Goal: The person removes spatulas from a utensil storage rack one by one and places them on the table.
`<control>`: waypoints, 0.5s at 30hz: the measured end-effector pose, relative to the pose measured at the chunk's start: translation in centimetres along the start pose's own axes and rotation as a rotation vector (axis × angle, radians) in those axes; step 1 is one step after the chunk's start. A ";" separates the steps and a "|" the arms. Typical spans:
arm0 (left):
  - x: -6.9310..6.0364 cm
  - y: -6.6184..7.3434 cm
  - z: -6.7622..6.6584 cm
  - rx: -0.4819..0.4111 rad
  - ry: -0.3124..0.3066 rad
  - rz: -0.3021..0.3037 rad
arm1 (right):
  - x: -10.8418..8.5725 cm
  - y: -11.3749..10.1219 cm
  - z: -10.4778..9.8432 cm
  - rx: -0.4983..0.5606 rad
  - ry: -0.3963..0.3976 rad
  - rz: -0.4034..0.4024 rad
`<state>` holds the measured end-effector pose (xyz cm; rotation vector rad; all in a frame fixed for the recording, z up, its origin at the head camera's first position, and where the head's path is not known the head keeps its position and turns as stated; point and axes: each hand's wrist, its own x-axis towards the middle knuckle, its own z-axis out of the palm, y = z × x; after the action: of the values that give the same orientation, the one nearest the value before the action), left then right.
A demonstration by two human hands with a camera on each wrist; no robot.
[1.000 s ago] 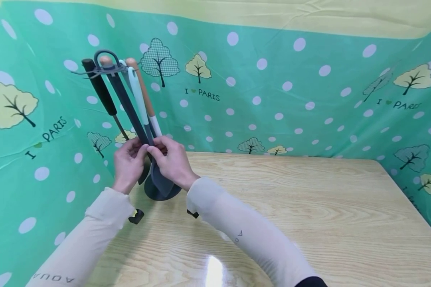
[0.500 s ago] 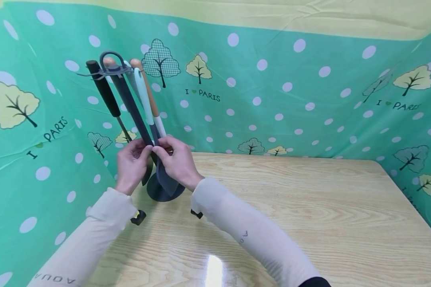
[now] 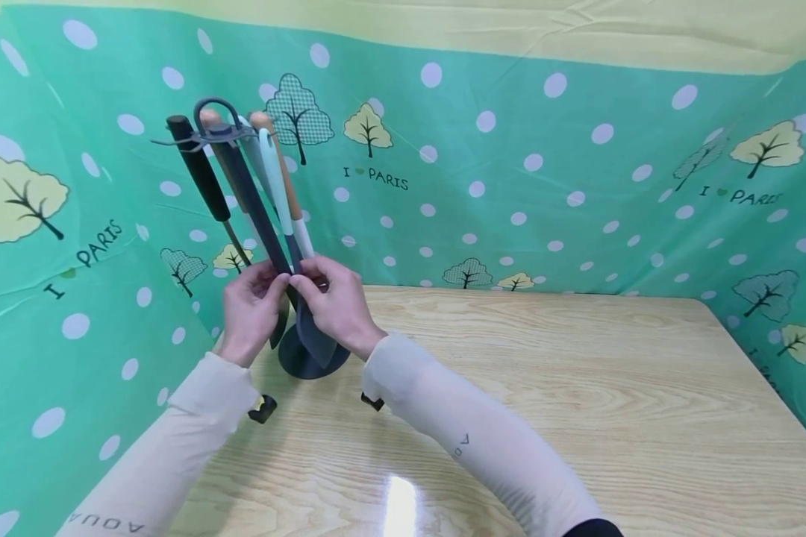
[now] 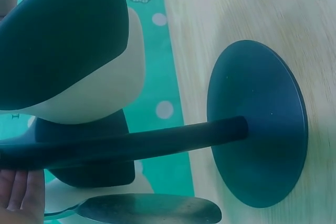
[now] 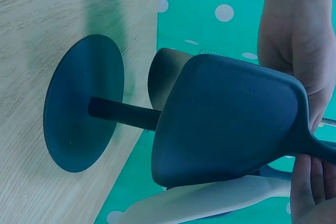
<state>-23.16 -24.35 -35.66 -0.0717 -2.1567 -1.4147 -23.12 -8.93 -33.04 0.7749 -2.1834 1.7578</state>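
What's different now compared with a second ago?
The utensil stand has shifted slightly right, its hanging utensils with it; the left hand and right hand moved along. Nothing was newly gripped or released: both still hold the stand.

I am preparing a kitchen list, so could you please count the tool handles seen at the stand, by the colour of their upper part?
Black handle: 1
Light brown handles: 2
Pale green handles: 2, one partly hidden
Total in view: 5
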 end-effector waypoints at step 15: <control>-0.4 0.7 1.0 -0.036 -0.042 0.037 | -0.4 0.3 -1.1 0.005 0.008 0.010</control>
<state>-22.99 -23.05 -35.61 -0.1559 -2.1526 -1.4434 -23.09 -7.74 -33.26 0.7576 -2.1823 1.7693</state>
